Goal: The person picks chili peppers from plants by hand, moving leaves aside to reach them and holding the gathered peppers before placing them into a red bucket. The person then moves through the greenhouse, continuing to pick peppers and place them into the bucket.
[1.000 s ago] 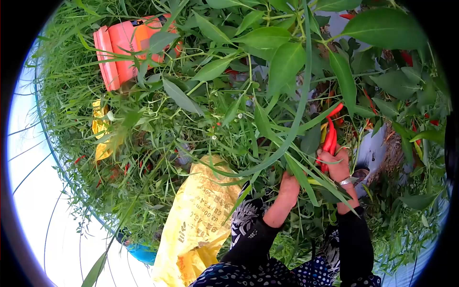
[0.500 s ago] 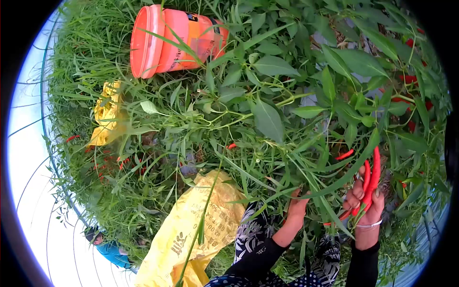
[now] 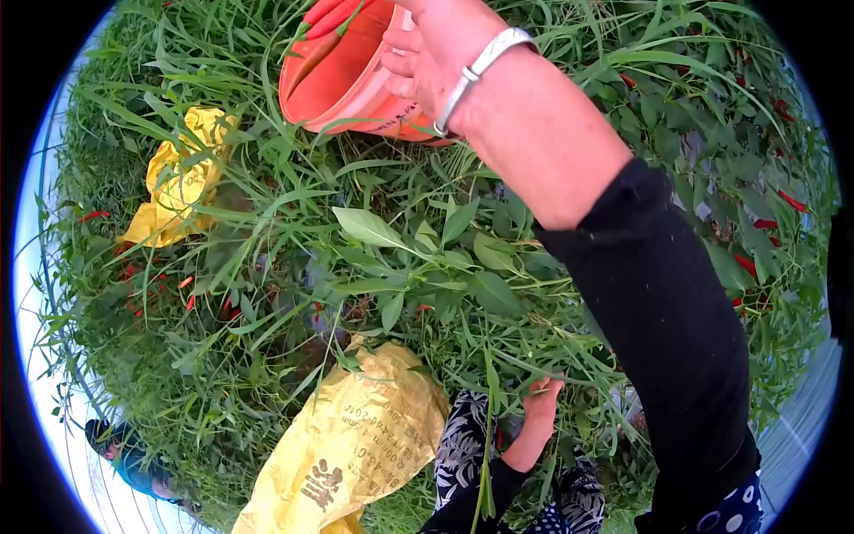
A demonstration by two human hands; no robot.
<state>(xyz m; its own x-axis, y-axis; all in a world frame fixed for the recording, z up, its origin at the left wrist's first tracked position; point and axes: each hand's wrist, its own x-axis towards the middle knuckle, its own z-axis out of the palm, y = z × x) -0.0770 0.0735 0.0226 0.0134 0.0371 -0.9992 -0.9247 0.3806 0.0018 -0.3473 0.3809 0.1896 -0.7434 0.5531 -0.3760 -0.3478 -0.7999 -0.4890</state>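
Note:
My right hand (image 3: 431,67), wearing a silver bangle (image 3: 480,64), is at the orange bucket (image 3: 302,93). Its fingers are curled, and its upper part is cut off by the top edge of the view. Red chili peppers (image 3: 334,18) with green stems show beside the hand, over the bucket's mouth. The grip on them lies partly out of view. Low in the middle, my left hand (image 3: 540,400) is among chili leaves and grass. Its fingertips are partly covered, so I cannot make out what they touch.
A yellow printed sack (image 3: 356,436) lies near my patterned trousers (image 3: 463,445). Another yellow sack (image 3: 182,178) rests in the grass at left. Red chilies (image 3: 745,264) hang among plants at right. A person in blue-green (image 3: 133,467) is at lower left.
My right hand has swung from the plants at lower right up to the bucket, bringing the red chilies. My left hand stays low among the leaves. The view has shifted slightly.

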